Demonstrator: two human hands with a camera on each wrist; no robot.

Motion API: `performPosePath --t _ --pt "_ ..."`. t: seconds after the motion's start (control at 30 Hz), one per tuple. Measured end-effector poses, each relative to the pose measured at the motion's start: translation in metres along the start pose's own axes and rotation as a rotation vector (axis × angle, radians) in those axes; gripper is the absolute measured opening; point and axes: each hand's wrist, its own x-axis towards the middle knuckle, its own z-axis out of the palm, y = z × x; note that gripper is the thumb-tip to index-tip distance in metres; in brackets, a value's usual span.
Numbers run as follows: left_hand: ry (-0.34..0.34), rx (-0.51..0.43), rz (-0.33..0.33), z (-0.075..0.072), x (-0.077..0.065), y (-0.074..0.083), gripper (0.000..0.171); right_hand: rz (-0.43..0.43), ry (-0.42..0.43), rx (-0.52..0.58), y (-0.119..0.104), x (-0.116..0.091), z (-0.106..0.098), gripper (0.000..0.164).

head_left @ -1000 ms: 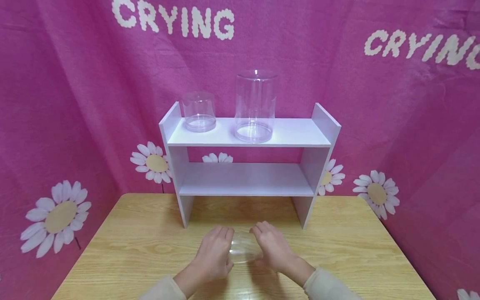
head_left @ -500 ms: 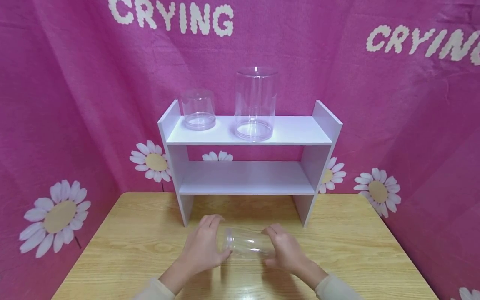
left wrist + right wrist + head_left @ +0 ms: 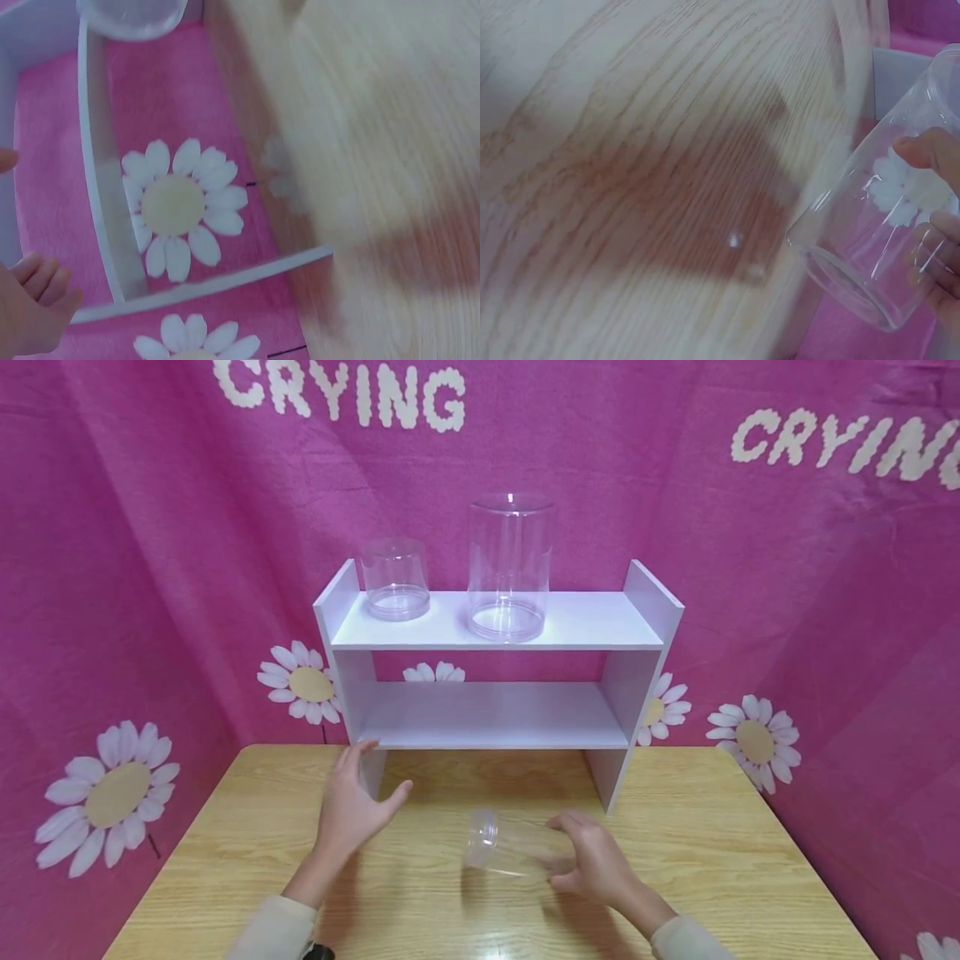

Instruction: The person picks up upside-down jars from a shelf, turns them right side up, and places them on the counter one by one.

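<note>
A clear plastic jar (image 3: 517, 845) lies on its side in the air over the table, its ringed end pointing left. My right hand (image 3: 600, 860) grips the other end, and in the right wrist view the thumb and fingers (image 3: 946, 154) wrap the transparent wall of the jar (image 3: 855, 217). My left hand (image 3: 348, 806) holds nothing; its thumb and fingers are spread apart beside the shelf's lower left leg. In the left wrist view part of the left hand (image 3: 34, 307) shows at the edge, and the jar's round end (image 3: 135, 19) enters at the top.
A white two-tier shelf (image 3: 495, 718) stands at the back of the wooden table (image 3: 247, 843). On its top board are a short clear jar (image 3: 397, 581) at left and a tall clear jar (image 3: 510, 568) near the middle. A pink daisy-print cloth (image 3: 187, 527) hangs behind.
My left hand has let go of the jar and moved left toward the shelf leg. My right hand has carried the jar slightly right, and its ringed end has come into view.
</note>
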Motion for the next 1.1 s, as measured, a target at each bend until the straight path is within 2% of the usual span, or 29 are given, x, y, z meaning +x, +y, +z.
performPosePath --t 0.17,0.27,0.33,0.47,0.6,0.8,0.97,1.1 --pt "0.22 -0.167 -0.016 -0.007 0.013 -0.006 0.066 0.072 0.023 0.076 0.007 -0.006 0.002 0.062" --pt "0.291 -0.262 -0.053 -0.012 0.023 -0.008 0.059 0.142 0.026 0.181 0.012 -0.009 0.003 0.056" --pt "0.296 -0.334 -0.085 -0.015 0.031 -0.009 0.055 0.201 0.025 0.254 0.015 -0.012 0.003 0.053" --pt "0.253 -0.46 -0.16 -0.019 0.044 -0.01 0.05 0.293 0.063 0.358 0.024 -0.017 0.005 0.05" --pt "0.223 -0.526 -0.238 -0.022 0.056 -0.01 0.048 0.347 0.138 0.428 0.034 -0.02 0.007 0.05" --pt "0.212 -0.541 -0.302 -0.02 0.071 -0.018 0.039 0.412 0.201 0.467 0.044 -0.028 0.008 0.05" --pt "0.238 -0.535 -0.288 -0.017 0.08 -0.028 0.034 0.464 0.222 0.451 0.046 -0.038 0.005 0.05" --pt "0.227 -0.51 -0.286 -0.016 0.081 -0.03 0.033 0.521 0.212 0.426 0.048 -0.044 0.004 0.049"
